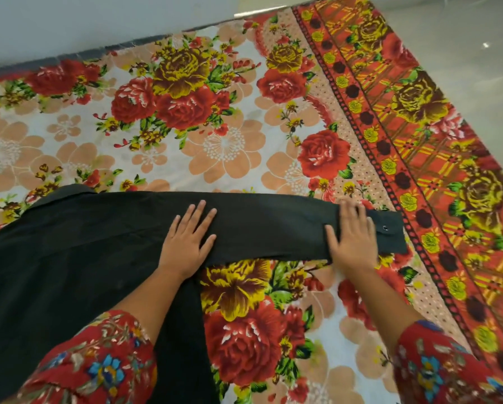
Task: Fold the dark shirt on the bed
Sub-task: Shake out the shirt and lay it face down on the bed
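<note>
Shirt [69, 258] lay flat on the bed [229, 141], body at the near left, one sleeve [273, 225] stretched toward the right edge. Left hand [186, 237] rested palm-down, fingers spread, on the sleeve near the shoulder, gripping nothing. Right hand [352, 237] pressed flat, likewise unclenched, on the sleeve just beside the cuff [390, 231], which reached the sheet's red border.

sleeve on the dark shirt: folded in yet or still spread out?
Spread out. The sleeve lies flat and straight across the bedsheet, cuff far from the body, with the left hand and right hand flat on it.
</note>
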